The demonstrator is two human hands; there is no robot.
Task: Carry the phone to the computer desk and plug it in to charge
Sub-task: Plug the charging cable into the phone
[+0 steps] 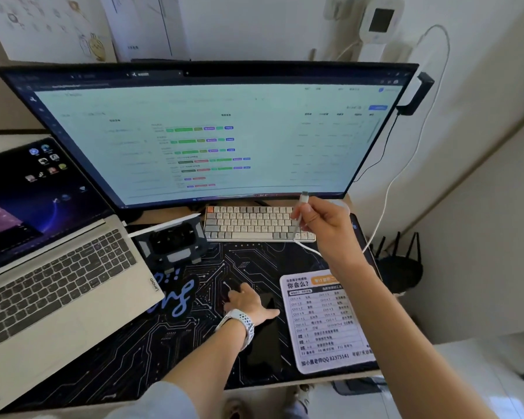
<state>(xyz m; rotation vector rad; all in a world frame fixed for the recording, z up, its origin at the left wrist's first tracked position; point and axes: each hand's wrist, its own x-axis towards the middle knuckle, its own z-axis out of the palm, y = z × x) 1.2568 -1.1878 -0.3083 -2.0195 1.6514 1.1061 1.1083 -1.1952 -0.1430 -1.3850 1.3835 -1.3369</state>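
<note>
In the head view the phone (265,337) lies flat, screen up, on the dark desk mat (133,343), just left of the shortcut card (327,325). The left hand (248,300) rests on its upper end, fingers spread and nearly straight. The right hand (321,225) pinches the white charging cable (303,204) just below its plug, raised over the keyboard (251,223). The phone looks rigid, slick and fragile: best steadied by its edges; the limp cable is best held by its stiff plug.
</note>
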